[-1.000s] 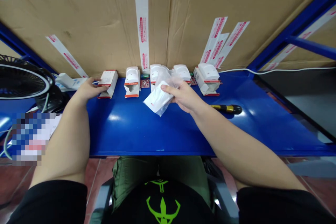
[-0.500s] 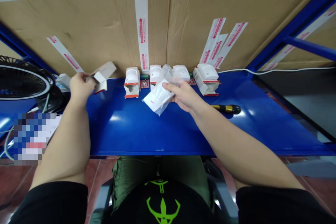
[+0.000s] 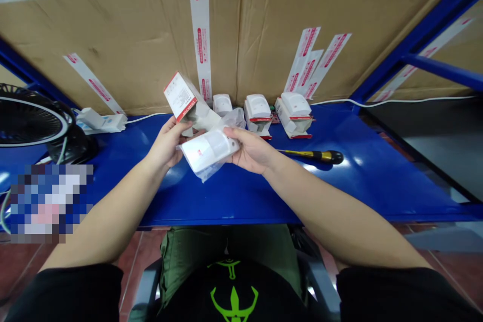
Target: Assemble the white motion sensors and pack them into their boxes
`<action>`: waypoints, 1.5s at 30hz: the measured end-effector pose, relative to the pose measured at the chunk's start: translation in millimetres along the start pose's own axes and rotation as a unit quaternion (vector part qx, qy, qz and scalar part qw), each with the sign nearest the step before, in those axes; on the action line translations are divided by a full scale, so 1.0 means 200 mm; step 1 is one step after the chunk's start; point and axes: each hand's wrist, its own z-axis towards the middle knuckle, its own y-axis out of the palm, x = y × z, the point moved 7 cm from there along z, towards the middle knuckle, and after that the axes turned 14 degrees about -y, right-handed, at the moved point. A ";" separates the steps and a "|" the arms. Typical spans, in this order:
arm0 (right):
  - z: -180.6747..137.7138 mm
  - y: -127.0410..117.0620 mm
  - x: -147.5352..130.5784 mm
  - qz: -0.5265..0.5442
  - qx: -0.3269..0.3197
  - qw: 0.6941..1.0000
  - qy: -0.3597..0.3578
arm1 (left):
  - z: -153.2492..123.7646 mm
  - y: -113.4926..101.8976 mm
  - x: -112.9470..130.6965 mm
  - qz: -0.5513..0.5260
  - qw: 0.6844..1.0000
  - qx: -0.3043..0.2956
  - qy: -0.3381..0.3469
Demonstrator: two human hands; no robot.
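My left hand (image 3: 166, 143) grips a small white carton with red trim (image 3: 184, 100), held up and tilted over the blue bench (image 3: 377, 181). My right hand (image 3: 251, 148) holds a white plastic sensor inside a clear bag (image 3: 209, 151), close to the carton's lower end. Both hands meet above the middle of the bench. Behind them, against the cardboard, stand three more white sensors on their cartons: one (image 3: 222, 104) partly hidden, one (image 3: 257, 110) in the middle and one (image 3: 296, 110) on the right.
A screwdriver with a black and yellow handle (image 3: 320, 155) lies right of my right hand. A black fan (image 3: 33, 121) stands at the left, with a white part (image 3: 100, 121) beside it. Taped cardboard (image 3: 264, 20) walls the back. A white cable (image 3: 396, 100) runs along the right.
My left hand picked up the carton from the back left row and carried it right to the centre. My right hand turned the bagged sensor and drew it nearer the carton.
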 end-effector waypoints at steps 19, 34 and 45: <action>-0.01 0.01 0.04 0.017 0.015 0.997 0.070 | -0.05 0.05 -0.05 0.009 0.997 -0.018 0.076; 0.04 -0.07 -0.05 0.124 -0.018 0.992 0.009 | 0.01 0.05 -0.06 -0.082 0.991 -0.087 0.063; -0.03 0.08 -0.02 0.108 -0.154 0.980 0.066 | -0.04 0.04 -0.01 -0.060 0.988 -0.113 0.093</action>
